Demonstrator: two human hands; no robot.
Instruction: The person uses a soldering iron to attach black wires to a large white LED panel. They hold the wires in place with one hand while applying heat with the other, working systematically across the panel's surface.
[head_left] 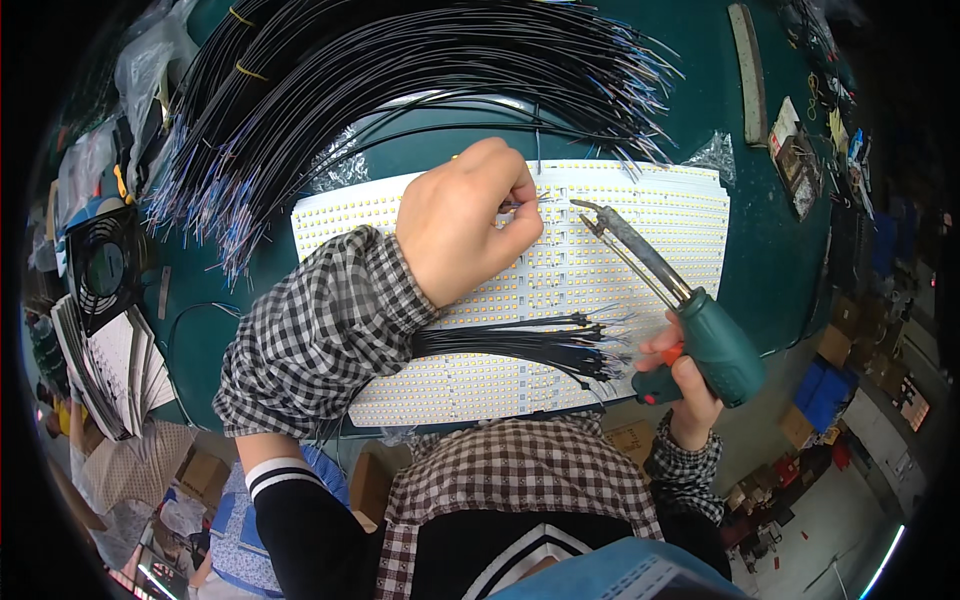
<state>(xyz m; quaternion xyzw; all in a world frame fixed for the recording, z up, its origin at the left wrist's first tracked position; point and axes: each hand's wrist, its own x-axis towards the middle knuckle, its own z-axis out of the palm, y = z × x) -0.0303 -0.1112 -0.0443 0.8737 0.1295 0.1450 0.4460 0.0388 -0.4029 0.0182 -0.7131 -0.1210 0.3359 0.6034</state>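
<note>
My left hand (468, 225) is closed in a pinch above the middle of a white LED panel sheet (650, 260). A thin wire (513, 207) shows between its fingertips, partly hidden by the fingers. My right hand (692, 395) grips a green soldering gun (725, 345) by its handle. Its long metal tip points up and left, just right of my left fingertips. Rows of small yellowish LEDs cover the panel. Across its near part, beside my left sleeve, lies a bundle of short black cables (500, 344) with stripped ends to the right.
A large curved bundle of black cables (400, 85) with coloured wire ends fills the far side of the green table (790, 260). A black fan (103, 265) and stacked white boards (115, 365) are at left. A long bar (748, 75) and a dark block (797, 165) lie at far right.
</note>
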